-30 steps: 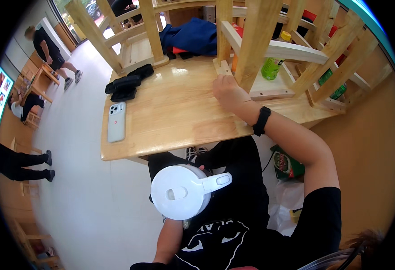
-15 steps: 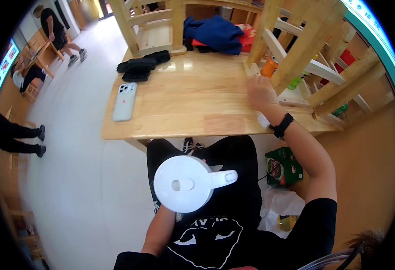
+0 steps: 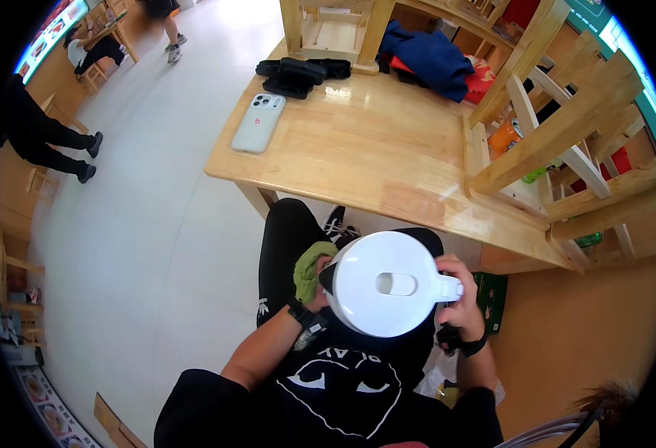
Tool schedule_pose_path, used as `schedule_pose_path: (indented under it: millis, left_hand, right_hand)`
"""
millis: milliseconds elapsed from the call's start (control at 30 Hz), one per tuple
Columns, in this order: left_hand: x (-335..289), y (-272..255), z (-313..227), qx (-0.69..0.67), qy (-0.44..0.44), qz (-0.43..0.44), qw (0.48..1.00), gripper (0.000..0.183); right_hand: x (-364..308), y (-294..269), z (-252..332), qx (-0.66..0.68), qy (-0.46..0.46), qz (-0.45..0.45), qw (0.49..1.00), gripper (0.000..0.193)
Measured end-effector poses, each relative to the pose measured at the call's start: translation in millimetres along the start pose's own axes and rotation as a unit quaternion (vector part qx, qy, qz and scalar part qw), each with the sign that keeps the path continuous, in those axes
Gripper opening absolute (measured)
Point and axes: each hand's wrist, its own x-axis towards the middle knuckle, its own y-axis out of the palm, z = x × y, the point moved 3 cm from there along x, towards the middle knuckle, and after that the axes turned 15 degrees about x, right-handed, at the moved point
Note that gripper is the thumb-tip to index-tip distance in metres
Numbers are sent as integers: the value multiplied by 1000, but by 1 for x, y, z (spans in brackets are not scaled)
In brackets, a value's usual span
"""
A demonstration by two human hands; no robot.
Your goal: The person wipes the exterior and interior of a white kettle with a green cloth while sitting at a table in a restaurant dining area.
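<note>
A white electric kettle, its lid facing up, is held over my lap just in front of the table. My right hand is wrapped round the kettle's handle. My left hand holds a bunched green cloth against the kettle's spout side. Part of my left hand's fingers lies hidden behind the cloth and the kettle body.
On the wooden table lie a pale phone, black pouches and blue clothing. Upturned stools stand at its right, with an orange can among them. A green box sits below right. People are at far left.
My right hand has left the table by the stool and come down onto the kettle's handle. The kettle has shifted right. The green cloth in my left hand now shows. The view has turned.
</note>
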Motion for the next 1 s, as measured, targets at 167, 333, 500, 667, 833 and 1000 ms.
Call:
schedule_pose_path:
  millis: [167, 333, 500, 667, 833, 1000]
  left_hand:
    - [14, 9, -4, 8, -38, 22, 999, 43]
    - [53, 25, -104, -311, -305, -39, 899, 33]
    - [67, -7, -163, -40, -129, -69, 988, 31]
    - [62, -24, -186, 48, -149, 75, 985, 29]
    - [52, -12, -194, 98, -223, 207, 947, 33]
    - [53, 10, -199, -252, -172, 373, 876, 38]
  right_hand:
    - [-35, -9, -12, 79, -24, -325, 942, 34]
    - [-3, -24, 30, 84, -96, -355, 926, 53]
    - [40, -40, 51, 152, -126, -418, 887, 64]
    - [72, -43, 53, 29, -171, -366, 914, 43]
    - [107, -34, 39, 40, -144, -424, 893, 32]
    - [128, -23, 39, -25, -184, -400, 897, 37]
